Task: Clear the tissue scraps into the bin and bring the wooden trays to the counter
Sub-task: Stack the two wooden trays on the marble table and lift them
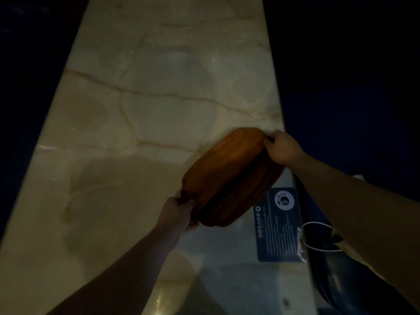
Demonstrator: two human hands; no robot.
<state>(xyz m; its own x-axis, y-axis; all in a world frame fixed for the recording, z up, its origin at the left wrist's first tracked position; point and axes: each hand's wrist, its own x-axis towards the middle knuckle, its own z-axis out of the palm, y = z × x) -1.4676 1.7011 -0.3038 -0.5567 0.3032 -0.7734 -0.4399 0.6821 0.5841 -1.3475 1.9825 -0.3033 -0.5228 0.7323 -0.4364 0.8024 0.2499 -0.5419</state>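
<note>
A stack of brown wooden trays point(231, 178) is held tilted over the right side of a pale marble table point(136, 110). The underside of the stack faces me. My left hand point(177, 214) grips the near left end of the stack. At the far right end my right hand point(281, 148) grips its rim. The tilt hides the inside of the trays. No tissue scraps show anywhere.
A dark blue printed card point(279, 226) lies flat on the table near its right edge, just below the trays. Beyond that edge sits a dark round container with a white-rimmed liner point(322, 246). Dark floor lies on both sides of the table.
</note>
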